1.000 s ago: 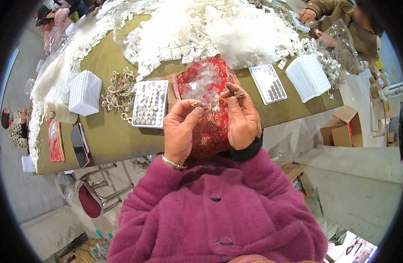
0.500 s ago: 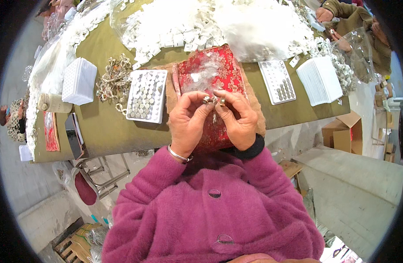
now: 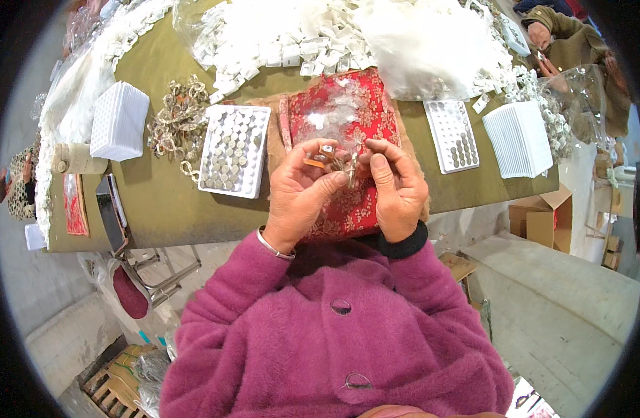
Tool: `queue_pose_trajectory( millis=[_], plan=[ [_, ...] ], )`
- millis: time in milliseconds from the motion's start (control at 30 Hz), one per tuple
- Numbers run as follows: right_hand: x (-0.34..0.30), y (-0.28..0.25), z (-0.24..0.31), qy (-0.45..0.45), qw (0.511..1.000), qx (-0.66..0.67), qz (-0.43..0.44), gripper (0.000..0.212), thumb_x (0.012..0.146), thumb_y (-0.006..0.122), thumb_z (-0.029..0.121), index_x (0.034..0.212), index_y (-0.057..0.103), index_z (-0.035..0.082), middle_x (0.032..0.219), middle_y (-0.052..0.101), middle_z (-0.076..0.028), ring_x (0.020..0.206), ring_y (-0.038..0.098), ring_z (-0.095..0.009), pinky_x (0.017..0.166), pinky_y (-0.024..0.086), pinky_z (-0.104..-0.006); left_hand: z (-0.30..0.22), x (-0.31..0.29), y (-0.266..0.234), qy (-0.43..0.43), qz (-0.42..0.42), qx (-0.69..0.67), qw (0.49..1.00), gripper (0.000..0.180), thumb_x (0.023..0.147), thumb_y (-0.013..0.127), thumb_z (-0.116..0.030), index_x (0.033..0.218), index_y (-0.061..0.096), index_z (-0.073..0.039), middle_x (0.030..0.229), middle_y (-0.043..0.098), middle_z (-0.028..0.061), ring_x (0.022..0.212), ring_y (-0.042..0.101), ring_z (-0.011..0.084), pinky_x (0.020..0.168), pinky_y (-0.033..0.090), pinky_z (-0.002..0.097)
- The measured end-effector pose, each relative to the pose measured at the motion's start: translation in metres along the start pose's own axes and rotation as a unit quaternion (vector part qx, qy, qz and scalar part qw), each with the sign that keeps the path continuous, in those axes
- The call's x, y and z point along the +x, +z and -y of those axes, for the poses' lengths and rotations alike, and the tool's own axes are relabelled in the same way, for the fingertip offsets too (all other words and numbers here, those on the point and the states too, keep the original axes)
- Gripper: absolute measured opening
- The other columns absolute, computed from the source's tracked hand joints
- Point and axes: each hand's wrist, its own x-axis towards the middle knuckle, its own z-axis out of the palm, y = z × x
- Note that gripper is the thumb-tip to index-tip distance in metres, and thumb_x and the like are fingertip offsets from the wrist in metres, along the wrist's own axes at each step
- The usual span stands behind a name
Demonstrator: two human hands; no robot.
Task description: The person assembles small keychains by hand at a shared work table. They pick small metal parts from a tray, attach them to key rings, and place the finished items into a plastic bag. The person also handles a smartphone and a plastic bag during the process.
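Note:
Both my hands are raised over a red cloth with gold flowers (image 3: pixel 375 104). My left hand (image 3: pixel 297 191) is closed in a pinch around a small shiny metal piece (image 3: pixel 327 150) with an orange-gold side. A thin, pale, chain-like strand (image 3: pixel 351 167) dangles from it toward the other hand. My right hand (image 3: pixel 398 191) has its thumb and fingertips pressed together beside that strand; whatever they pinch is too small to make out. Left of the cloth lies a white tray (image 3: pixel 249 188) filled with round silvery discs. To the right, another white tray (image 3: pixel 438 111) is partly filled with darker discs.
Stacks of white trays stand at the left (image 3: pixel 118 122) and right (image 3: pixel 518 139). Tangled chain-like strands (image 3: pixel 177 118) lie beside the left tray. White small pieces (image 3: pixel 285 56) heap up across the far side. A co-worker's hand (image 3: pixel 539 35) shows at the far right.
My hands have parted slightly, the right one shifting to the right. The shiny piece now shows its orange-gold side in my left fingers. The whole view has shifted a little.

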Motion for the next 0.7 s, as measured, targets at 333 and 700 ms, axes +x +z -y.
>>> queue_pose_trajectory(
  millis=[333, 700],
  plan=[
    [-0.001, -0.009, 0.000, -0.020, 0.997, -0.062, 0.050, 0.020, 0.100, 0.070, -0.002, 0.119, 0.066, -0.003, 0.105, 0.070, -0.006, 0.087, 0.070, -0.012, 0.078, 0.058, -0.0244, 0.005, -0.001, 0.009, 0.053, -0.066, -0.010, 0.996, 0.030, 0.096, 0.067, 0.012, 0.123, 0.058, 0.003, 0.114, 0.068, 0.0095, 0.102, 0.073, 0.0171, 0.087, 0.062, 0.0278],
    [0.002, -0.013, 0.004, 0.006, 0.992, -0.117, 0.043, 0.016, 0.103, 0.066, 0.000, 0.118, 0.064, -0.002, 0.102, 0.071, -0.009, 0.085, 0.070, -0.012, 0.070, 0.062, -0.0279, 0.008, -0.003, 0.007, 0.108, -0.001, 0.060, 0.992, 0.024, 0.097, 0.069, 0.009, 0.118, 0.061, 0.003, 0.109, 0.070, 0.0093, 0.094, 0.073, 0.0181, 0.084, 0.063, 0.0321]
  ],
)
